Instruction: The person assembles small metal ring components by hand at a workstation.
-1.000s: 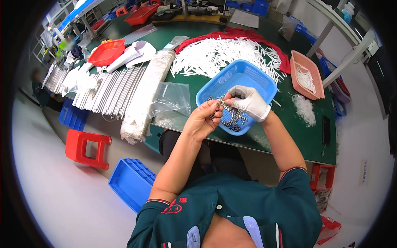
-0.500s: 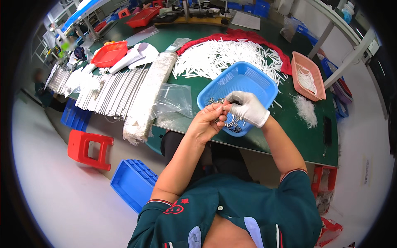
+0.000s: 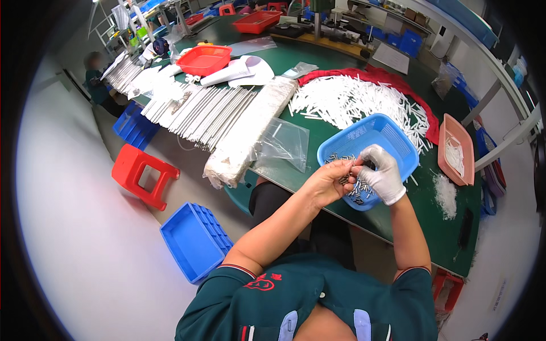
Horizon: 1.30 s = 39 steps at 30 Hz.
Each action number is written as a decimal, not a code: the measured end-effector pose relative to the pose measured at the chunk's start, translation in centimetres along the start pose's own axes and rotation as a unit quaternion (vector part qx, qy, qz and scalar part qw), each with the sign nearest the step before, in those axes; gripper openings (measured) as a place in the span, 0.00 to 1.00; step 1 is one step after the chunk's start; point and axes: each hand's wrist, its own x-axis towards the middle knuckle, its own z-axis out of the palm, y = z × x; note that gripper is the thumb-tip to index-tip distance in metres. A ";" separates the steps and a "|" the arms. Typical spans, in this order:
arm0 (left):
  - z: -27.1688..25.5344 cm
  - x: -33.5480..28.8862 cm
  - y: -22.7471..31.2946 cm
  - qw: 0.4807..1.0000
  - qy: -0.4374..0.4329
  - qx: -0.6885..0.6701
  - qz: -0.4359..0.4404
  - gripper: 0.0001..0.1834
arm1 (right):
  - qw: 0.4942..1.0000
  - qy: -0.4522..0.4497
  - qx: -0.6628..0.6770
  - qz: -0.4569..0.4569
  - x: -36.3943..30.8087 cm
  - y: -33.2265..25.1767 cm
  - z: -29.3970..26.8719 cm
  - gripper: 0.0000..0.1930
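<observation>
1. We bring both hands together: the bare left hand (image 3: 325, 184) and the white-gloved right hand (image 3: 383, 175) meet fingertip to fingertip above the near part of the blue basket (image 3: 392, 136).
2. We have the left fingers curled with the thumb drawn in, and the right thumb and forefinger bent toward them. What is pinched between is too small to make out, so we cannot tell whether either hand grips a piece.
3. Our loose metal pins (image 3: 359, 196) lie in the basket directly under and just around the fingers. We do best to work low over them, so that anything slipping falls back inside.
4. With parts this slim, we would judge a light pinch by the tips safer than a full fist; the glove may dull our feel, so the bare fingers can do the finer sensing.
5. Beyond the fingers spreads the pile of white tubes (image 3: 352, 99); left of them lies a clear plastic bag (image 3: 287, 142). We should mind our elbows and wrists, since a knock to the basket rim could spill pins among those.
</observation>
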 end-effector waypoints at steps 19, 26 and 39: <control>-0.9 0.5 0.6 0.998 -0.054 -0.034 0.014 0.10 | 0.998 0.048 0.019 0.032 0.1 1.4 -0.6 0.07; -1.4 0.1 1.0 0.999 0.000 -0.040 0.008 0.09 | 0.997 0.021 0.043 0.064 0.9 1.3 0.3 0.07; -2.7 -6.4 4.5 0.991 0.060 -0.056 0.110 0.09 | 0.993 -0.053 -0.105 -0.018 6.7 -1.0 4.6 0.08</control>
